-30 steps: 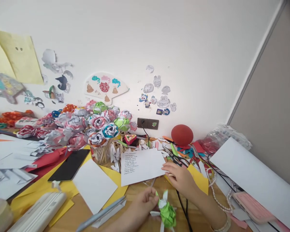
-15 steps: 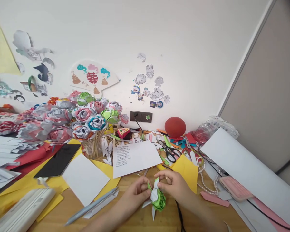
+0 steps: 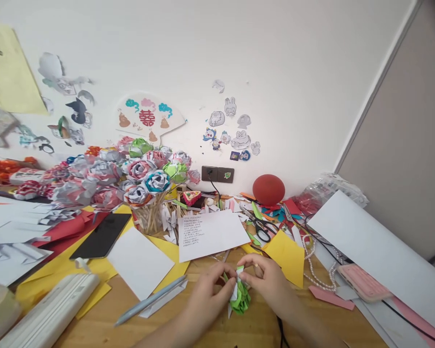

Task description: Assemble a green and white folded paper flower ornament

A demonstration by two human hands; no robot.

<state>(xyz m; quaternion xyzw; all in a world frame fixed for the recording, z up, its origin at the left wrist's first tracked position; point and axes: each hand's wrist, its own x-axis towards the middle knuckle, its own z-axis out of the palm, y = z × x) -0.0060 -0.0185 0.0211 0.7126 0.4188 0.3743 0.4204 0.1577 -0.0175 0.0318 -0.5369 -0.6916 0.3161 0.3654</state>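
Observation:
A green and white folded paper flower point(image 3: 241, 298) is held between my two hands, low in the middle of the view. My left hand point(image 3: 214, 292) is closed, thumb and fingers pinching its white paper on the left side. At the upper right of the flower, my right hand point(image 3: 263, 276) pinches a white strip with a green tip. Part of the flower is hidden behind my fingers. Left of my hands, a grey-blue pen point(image 3: 150, 300) lies along a folded white paper strip point(image 3: 165, 299).
Behind the hands are a handwritten sheet point(image 3: 213, 234), black scissors point(image 3: 263, 229) and a yellow sheet point(image 3: 287, 258). Paper flowers point(image 3: 141, 169) crowd the back left. A black phone point(image 3: 101, 235) and a white power strip point(image 3: 54, 309) lie left; a pearl string point(image 3: 311, 270) lies right.
My view has turned slightly left, so the scene sits further right. My left hand has rolled over the flower and covers more white paper. Both hands are closer together.

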